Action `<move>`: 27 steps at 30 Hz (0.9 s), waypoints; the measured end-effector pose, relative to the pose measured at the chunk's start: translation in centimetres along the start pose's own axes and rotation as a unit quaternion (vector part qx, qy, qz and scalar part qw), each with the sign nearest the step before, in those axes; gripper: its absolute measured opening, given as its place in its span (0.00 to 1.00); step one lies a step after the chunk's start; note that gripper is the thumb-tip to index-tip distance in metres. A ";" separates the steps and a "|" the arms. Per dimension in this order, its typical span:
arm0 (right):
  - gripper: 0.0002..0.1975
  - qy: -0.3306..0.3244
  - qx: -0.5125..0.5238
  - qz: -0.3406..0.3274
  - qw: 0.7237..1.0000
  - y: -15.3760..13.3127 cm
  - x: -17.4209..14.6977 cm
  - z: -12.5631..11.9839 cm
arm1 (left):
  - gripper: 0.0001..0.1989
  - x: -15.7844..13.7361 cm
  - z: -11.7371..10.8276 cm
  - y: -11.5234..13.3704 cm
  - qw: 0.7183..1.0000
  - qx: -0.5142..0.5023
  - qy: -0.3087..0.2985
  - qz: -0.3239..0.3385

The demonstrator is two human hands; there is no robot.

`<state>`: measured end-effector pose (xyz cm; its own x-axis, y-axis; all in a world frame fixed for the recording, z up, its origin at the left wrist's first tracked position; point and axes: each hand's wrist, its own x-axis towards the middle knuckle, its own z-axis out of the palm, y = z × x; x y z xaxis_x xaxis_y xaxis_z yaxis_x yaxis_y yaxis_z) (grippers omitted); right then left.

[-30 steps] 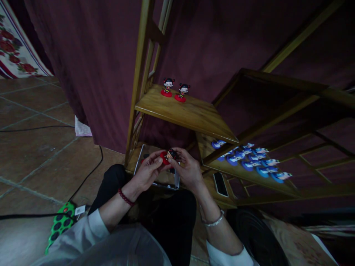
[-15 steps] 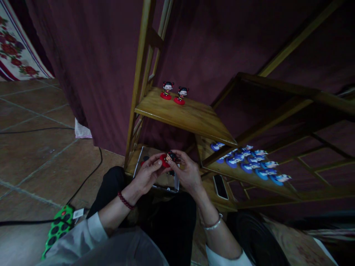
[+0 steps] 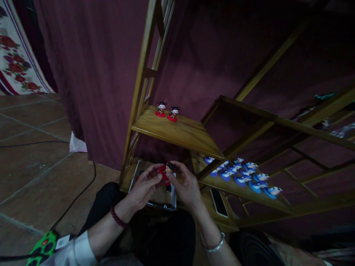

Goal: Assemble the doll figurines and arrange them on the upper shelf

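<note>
Between both hands is a small figurine (image 3: 169,168) with black hair buns and a round red base. My left hand (image 3: 146,184) pinches the base between thumb and fingers. My right hand (image 3: 185,184) closes on the head end, its thumb in front. Below the hands lies a shallow white-edged box (image 3: 158,201) on the low shelf, partly hidden by them; a red and black piece shows inside. Two similar figurines, one on the left (image 3: 161,109) and one on the right (image 3: 173,113), stand upright on the wooden shelf (image 3: 180,133) above.
Several blue-and-white figurines (image 3: 242,179) stand on the shelf to the right. A phone (image 3: 219,202) lies on the lower board. Wooden posts (image 3: 141,74) rise before a dark red curtain (image 3: 91,74). A green power strip (image 3: 44,245) and a cable rest on the floor at left.
The head view has shifted, so shelves and hands sit lower in the picture. The figurine stays in both hands, and more of the box's contents shows beneath it.
</note>
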<state>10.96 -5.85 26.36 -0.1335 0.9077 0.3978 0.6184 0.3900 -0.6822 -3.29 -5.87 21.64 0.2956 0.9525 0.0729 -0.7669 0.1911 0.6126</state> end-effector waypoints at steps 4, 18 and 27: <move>0.17 -0.009 -0.008 -0.012 1.000 -0.6 -0.1 -0.6 | 0.15 -0.1 1.0 0.8 1.000 0.017 -0.012 0.012; 0.27 -0.017 0.041 -0.032 0.998 -2.1 0.5 -2.4 | 0.18 -0.4 3.6 2.4 0.998 0.050 -0.012 0.030; 0.25 -0.007 0.070 -0.041 0.997 -3.6 1.0 -3.8 | 0.19 -0.3 4.8 3.4 0.989 0.129 -0.007 0.064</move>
<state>11.55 -6.90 31.57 -0.1906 0.8740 0.4470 0.4915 0.4791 -0.7272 -3.27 -6.60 27.49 0.2135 0.9616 0.1727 -0.6278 -0.0004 0.7784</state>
